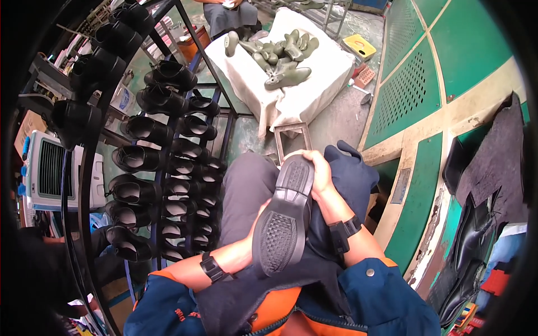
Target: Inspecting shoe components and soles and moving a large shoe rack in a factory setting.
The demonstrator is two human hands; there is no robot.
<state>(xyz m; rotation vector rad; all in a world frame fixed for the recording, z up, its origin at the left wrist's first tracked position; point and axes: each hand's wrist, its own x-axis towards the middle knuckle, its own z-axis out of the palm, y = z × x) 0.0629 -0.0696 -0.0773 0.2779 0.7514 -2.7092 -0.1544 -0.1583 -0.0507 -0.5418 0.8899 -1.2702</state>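
A black shoe (278, 235) is held over my lap with its sole facing up. Its heel points away from me and its toe toward my chest. The sole has a textured tread and a raised heel block. My right hand (320, 172) wraps around the heel end from the right, fingers closed over the back. Along the shoe's left side, my left hand (253, 229) grips it, with most of its fingers hidden behind the shoe. The shoe's upper is mostly out of sight.
A rack of black shoes (147, 130) stands close on my left. Ahead, a cloth-covered table (319, 106) bears several olive-green shoe lasts (287, 77); another person (230, 19) sits behind it. Green panels (409, 84) line the right, with dark leather pieces (476, 235) nearer me.
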